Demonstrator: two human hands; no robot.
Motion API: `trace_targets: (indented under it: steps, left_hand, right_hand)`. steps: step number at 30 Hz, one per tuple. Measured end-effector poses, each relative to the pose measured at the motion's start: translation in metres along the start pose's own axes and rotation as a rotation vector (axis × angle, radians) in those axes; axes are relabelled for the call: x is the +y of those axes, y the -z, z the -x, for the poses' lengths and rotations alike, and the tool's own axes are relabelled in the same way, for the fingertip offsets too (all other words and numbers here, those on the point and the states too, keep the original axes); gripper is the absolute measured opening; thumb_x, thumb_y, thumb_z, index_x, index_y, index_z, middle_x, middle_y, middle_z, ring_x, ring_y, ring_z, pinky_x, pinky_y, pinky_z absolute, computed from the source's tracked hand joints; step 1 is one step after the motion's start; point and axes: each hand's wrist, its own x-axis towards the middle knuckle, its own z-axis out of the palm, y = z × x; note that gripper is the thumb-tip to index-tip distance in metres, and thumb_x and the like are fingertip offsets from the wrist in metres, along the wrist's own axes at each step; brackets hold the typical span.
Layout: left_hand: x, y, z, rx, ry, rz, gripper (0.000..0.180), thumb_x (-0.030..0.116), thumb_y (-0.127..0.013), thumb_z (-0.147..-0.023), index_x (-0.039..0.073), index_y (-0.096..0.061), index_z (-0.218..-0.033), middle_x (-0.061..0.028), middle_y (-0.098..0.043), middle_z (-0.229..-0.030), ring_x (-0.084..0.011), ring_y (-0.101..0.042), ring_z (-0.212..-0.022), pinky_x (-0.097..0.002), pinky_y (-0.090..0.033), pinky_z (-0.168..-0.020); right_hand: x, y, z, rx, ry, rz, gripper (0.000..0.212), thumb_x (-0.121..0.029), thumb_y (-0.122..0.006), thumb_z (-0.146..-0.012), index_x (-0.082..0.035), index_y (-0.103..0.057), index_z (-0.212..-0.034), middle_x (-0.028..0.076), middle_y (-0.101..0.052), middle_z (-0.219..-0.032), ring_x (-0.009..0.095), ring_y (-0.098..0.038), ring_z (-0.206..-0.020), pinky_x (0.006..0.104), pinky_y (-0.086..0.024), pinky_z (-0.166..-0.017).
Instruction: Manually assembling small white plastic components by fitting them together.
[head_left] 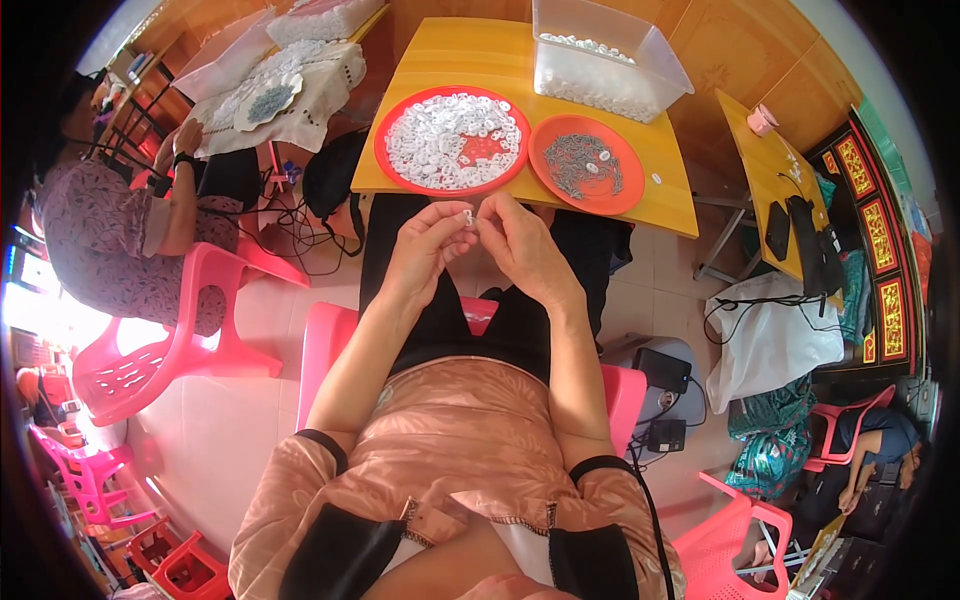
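The person sits at a yellow wooden worktop, both bare hands raised over the lap just in front of its near edge. The left hand has its grip closed between thumb and fingers, pinching a small white plastic piece that shows at the fingertips. The right hand is just beside it, fingers bent and fingertips drawn near that piece; whether its own grip holds anything, one cannot tell.

Beyond the hands, toward the left of the worktop, a round red tray carries a heap of similar white pieces, its red base showing through at the right of the heap. Just right of it, an orange-red plate holds a tangle of thin grey metal pieces, with a couple of white pieces lying on top. One loose white piece rests on the wood right of the plate. Behind the plate, a translucent plastic bin contains many more.

To the left, another person in a patterned top sits at a cloth-covered worktop, near a pink plastic chair.
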Motion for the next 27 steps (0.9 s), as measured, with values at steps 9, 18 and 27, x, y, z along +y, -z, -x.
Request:
trace_targets:
  steps: [9,18,27]
  left_hand:
    - [-0.0033,0.0017,-0.0016,0.009,-0.047,-0.081,0.014,0.009,-0.057,-0.087,0.002,-0.060,-0.099,-0.0048,-0.065,-0.085,-0.0097,-0.062,-0.072,-0.0191,-0.049,-0.065]
    - [-0.0048,-0.0023,0.0000,0.046,-0.171,-0.207,0.013,0.006,-0.059,-0.086,0.000,-0.060,-0.098,-0.0047,-0.064,-0.082,-0.0091,-0.061,-0.071,-0.0194,-0.046,-0.064]
    - [-0.0052,-0.0031,0.0008,0.043,-0.244,-0.279,0.013,0.007,-0.059,-0.086,0.000,-0.061,-0.098,-0.0045,-0.064,-0.081,-0.0084,-0.059,-0.069,-0.0198,-0.046,-0.063]
  right_hand:
    - [-0.0007,-0.0018,-0.0018,0.029,0.055,0.048,0.011,-0.008,-0.055,-0.084,0.000,-0.047,-0.084,0.019,-0.057,-0.077,0.038,-0.058,-0.074,0.0437,-0.043,-0.063]
    - [-0.0008,-0.0018,-0.0006,0.014,0.036,0.088,0.011,-0.008,-0.055,-0.085,-0.001,-0.047,-0.086,0.017,-0.057,-0.078,0.036,-0.057,-0.076,0.0414,-0.043,-0.064]
    - [0.0005,0.0005,0.0001,0.029,0.046,0.111,0.011,-0.008,-0.056,-0.083,-0.001,-0.047,-0.084,0.017,-0.058,-0.078,0.037,-0.058,-0.077,0.0438,-0.041,-0.064]
